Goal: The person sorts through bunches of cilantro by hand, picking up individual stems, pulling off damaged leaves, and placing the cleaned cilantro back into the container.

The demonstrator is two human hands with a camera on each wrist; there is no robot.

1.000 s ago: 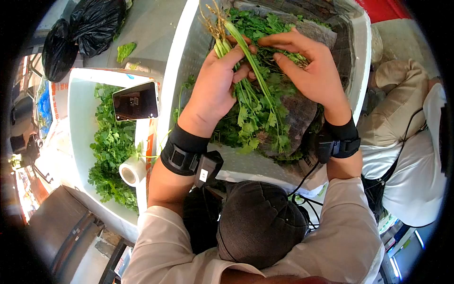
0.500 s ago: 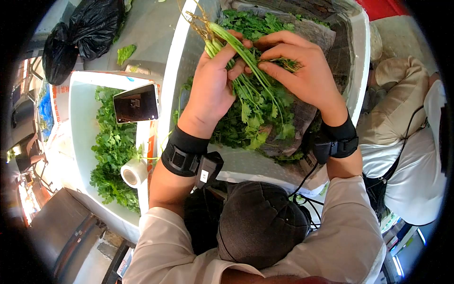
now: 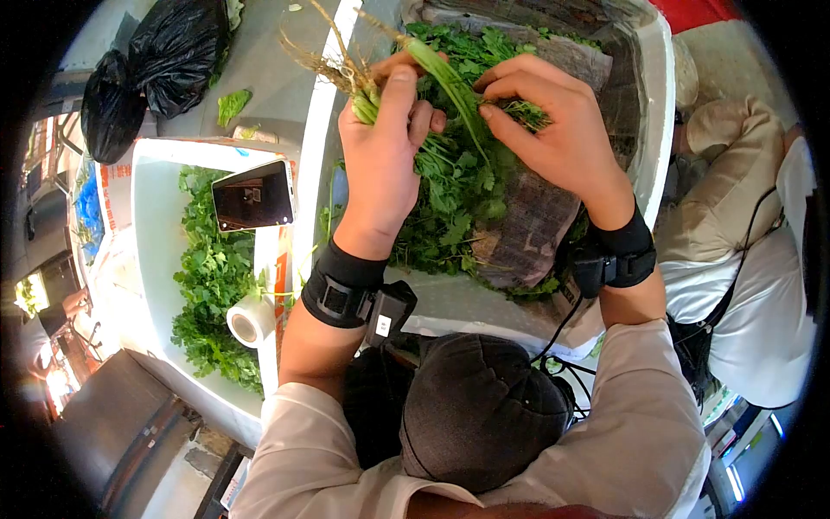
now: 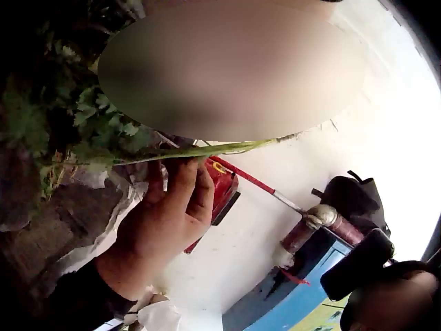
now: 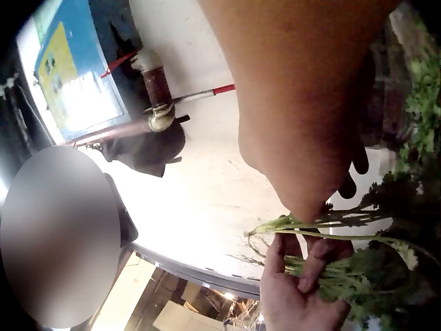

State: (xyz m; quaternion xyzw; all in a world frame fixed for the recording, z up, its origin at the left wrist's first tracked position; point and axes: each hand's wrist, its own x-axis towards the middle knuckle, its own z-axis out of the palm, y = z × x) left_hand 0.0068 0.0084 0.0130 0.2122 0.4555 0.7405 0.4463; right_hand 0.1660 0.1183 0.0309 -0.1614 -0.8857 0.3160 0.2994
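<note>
My left hand [image 3: 380, 164] grips a bunch of cilantro [image 3: 365, 105] by its stem bases, the stringy roots pointing up and left and the leaves hanging down to the right. One thicker cilantro stalk [image 3: 445, 73] stands apart from the bunch and slants across toward my right hand [image 3: 562, 130], whose thumb and fingertips pinch at it. In the left wrist view, the right fingers [image 4: 182, 183] meet this stalk from below. The right wrist view shows the left hand [image 5: 303, 296] around the bunch's stems. Both hands are over a white foam box [image 3: 666, 130].
More cilantro [image 3: 467, 43] and dark, crumpled sheets [image 3: 536, 225] lie in the box. To the left, a second foam box [image 3: 156, 251] contains cilantro [image 3: 216, 268]; a phone [image 3: 255, 195] and a white roll [image 3: 251, 322] rest at its edge. A person [image 3: 735, 182] sits at the right.
My left hand has shifted left and tilted the bunch, its roots swinging left. The thicker stalk has come away from the other stems. My right hand has closed in on that stalk.
</note>
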